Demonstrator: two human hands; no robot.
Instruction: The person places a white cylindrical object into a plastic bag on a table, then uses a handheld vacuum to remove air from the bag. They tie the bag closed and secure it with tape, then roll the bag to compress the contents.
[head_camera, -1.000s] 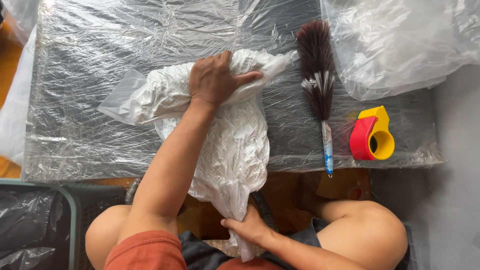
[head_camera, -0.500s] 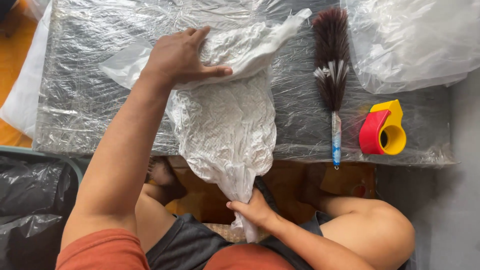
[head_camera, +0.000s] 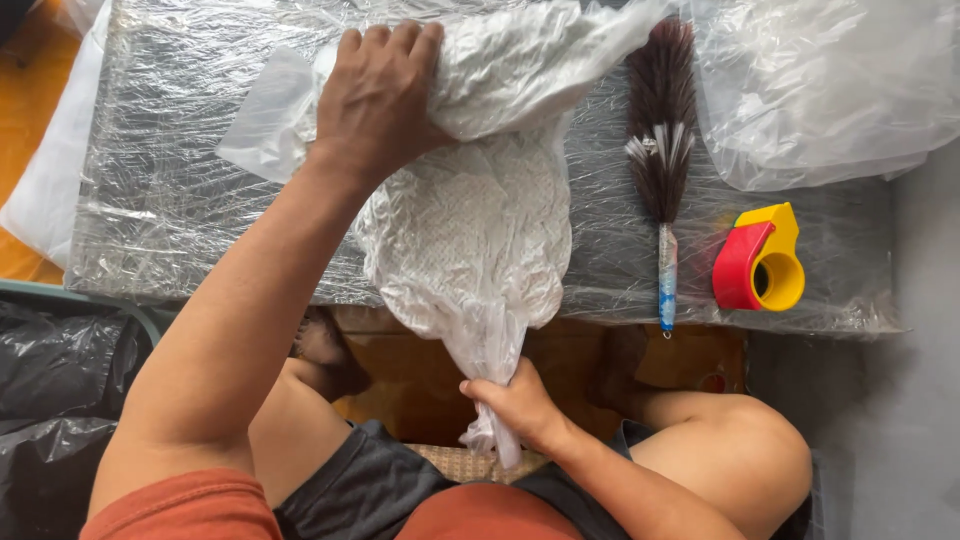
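Now press your flat, open left hand (head_camera: 385, 95) along the white cloth (head_camera: 470, 240) while your right hand (head_camera: 515, 405) grips its gathered tail taut.

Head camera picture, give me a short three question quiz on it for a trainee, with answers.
1. True or false: the left hand presses on the top of the white plastic bag on the wrapped table.
2. Which thing lies between the bag and the tape dispenser? A) scissors B) feather duster C) cup
3. Fill in: the right hand grips the bag's twisted ____ end, below the table edge.

Key: 1 true; 2 B; 3 lower.
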